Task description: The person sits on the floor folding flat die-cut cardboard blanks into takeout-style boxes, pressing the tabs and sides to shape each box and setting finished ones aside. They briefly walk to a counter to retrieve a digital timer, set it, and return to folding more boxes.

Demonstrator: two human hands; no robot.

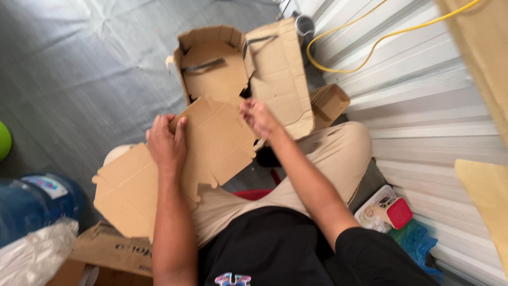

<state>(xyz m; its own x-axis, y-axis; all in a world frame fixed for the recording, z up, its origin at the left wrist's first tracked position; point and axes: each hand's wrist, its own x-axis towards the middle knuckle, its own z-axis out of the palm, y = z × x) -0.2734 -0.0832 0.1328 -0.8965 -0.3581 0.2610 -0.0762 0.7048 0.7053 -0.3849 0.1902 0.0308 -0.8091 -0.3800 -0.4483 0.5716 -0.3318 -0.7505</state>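
A flat, die-cut brown cardboard blank [217, 143] lies across my lap, slanting from lower left to upper right. My left hand [166, 143] presses flat on its middle, fingers on the upper edge. My right hand [257, 115] pinches a flap at the blank's upper right corner. Just beyond it on the floor sits a half-formed cardboard box [214, 66] with its sides up, joined to a wide open panel [280, 74] on its right.
White corrugated metal wall [423, 106] runs along the right, with a yellow cable [370, 45]. A small folded box [329, 103] lies by my knee. A red-lidded container [389, 212] sits at right. Blue water jugs [32, 204] and more cardboard [114, 249] are at lower left.
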